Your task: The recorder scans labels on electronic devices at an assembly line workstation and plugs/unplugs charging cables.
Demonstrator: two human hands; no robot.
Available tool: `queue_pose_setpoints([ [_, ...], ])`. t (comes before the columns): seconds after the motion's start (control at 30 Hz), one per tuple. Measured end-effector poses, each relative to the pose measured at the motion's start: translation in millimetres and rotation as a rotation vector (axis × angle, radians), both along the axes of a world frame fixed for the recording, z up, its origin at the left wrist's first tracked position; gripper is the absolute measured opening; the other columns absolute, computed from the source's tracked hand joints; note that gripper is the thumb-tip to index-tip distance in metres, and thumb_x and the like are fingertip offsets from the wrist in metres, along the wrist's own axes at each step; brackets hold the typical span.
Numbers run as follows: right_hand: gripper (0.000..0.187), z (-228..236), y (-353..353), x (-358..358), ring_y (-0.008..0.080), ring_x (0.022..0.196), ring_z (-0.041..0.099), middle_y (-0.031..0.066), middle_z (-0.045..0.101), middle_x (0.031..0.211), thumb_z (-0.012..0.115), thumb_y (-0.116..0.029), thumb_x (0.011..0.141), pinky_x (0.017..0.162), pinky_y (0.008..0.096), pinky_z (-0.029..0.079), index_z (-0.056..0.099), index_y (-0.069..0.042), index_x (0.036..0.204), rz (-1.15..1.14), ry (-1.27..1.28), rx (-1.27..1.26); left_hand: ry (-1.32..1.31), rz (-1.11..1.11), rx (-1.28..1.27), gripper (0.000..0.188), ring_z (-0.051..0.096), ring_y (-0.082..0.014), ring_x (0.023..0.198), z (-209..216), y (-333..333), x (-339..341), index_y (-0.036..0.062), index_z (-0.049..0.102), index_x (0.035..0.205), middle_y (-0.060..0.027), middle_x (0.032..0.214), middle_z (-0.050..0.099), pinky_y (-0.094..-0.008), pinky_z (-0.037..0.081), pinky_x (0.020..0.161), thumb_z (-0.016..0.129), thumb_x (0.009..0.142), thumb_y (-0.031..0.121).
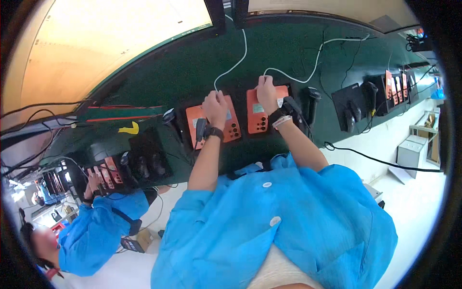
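On the green bench before me, orange phones lie face down in two dark trays, side by side. My left hand is closed above the left tray, its fingers pinching the end of a white cable at the far edge of an orange phone. Over the right tray, my right hand pinches the end of another white cable by the far edge of an orange phone. My fingers hide both plugs, so I cannot tell whether they sit in the phones. Dark bands circle both wrists.
Two large screens stand along the bench's far side. Handheld scanners flank the trays. Further right are a black mat with a mouse and more orange phones. A co-worker in blue handles phones at left.
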State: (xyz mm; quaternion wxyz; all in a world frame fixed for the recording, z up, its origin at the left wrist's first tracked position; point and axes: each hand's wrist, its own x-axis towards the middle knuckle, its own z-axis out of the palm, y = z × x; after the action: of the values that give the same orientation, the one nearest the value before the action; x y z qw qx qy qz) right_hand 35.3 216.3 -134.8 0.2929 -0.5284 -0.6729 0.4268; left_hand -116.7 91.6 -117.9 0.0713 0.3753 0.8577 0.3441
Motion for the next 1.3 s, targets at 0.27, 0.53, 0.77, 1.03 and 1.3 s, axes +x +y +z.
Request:
queue_pose_setpoints([
  [0.27,0.024,24.4,-20.2,39.3,0.0485,0.096,0.06,0.0299,0.061,0.102,0.048,-0.021,0.102,0.078,0.0562,0.048,0.049,0.003,0.106,0.328,-0.113,-0.032,0.132,0.027,-0.061,0.03,0.062,-0.0414,0.079,-16.3,-0.8,-1.0,0.0055,0.065,0.088,-0.0184,0.077,0.065,-0.0524,0.045,0.074,0.052,0.098,0.03],
  [0.53,0.024,23.2,-18.4,33.5,0.0448,0.119,0.052,0.0246,0.059,0.122,0.047,-0.01,0.101,0.105,0.048,0.042,0.049,0.007,0.118,0.786,-0.294,0.368,0.221,0.077,0.1,0.024,0.063,-0.0388,0.082,-11.3,13.5,0.1,0.007,0.063,0.095,-0.0159,0.085,0.068,-0.051,0.045,0.081,0.052,0.099,0.028],
  [0.77,0.023,24.1,-13.1,83.0,0.0442,0.087,0.059,0.0226,0.062,0.093,0.052,-0.021,0.1,0.075,0.0459,0.048,0.058,0.001,0.105,0.331,0.06,0.374,-0.233,0.171,0.16,0.029,0.067,-0.0317,0.085,14.6,-32.8,0.6,0.0041,0.061,0.104,-0.014,0.091,0.069,-0.0434,0.05,0.08,0.051,0.102,0.031],
  [1.03,0.018,42.9,-27.9,104.7,0.0157,0.071,0.056,0.0042,0.058,0.086,0.053,-0.017,0.097,0.065,0.0317,0.047,0.059,-0.002,0.104,-0.017,0.109,-0.4,-0.332,0.15,0.303,0.028,0.053,-0.0144,0.068,36.8,-128.5,10.5,0.0013,0.06,0.098,-0.0051,0.078,0.06,-0.0326,0.046,0.065,0.052,0.104,0.027],
  [1.3,0.027,61.9,-54.8,-39.2,0.0198,0.089,0.069,0.0097,0.07,0.105,0.057,-0.013,0.098,0.079,0.0313,0.056,0.062,0.003,0.118,0.43,0.366,-0.691,-0.941,-0.025,0.334,0.022,0.063,-0.012,0.085,95.7,-200.7,72.6,0.0006,0.063,0.095,-0.0055,0.09,0.069,-0.0289,0.051,0.078,0.054,0.103,0.019],
])
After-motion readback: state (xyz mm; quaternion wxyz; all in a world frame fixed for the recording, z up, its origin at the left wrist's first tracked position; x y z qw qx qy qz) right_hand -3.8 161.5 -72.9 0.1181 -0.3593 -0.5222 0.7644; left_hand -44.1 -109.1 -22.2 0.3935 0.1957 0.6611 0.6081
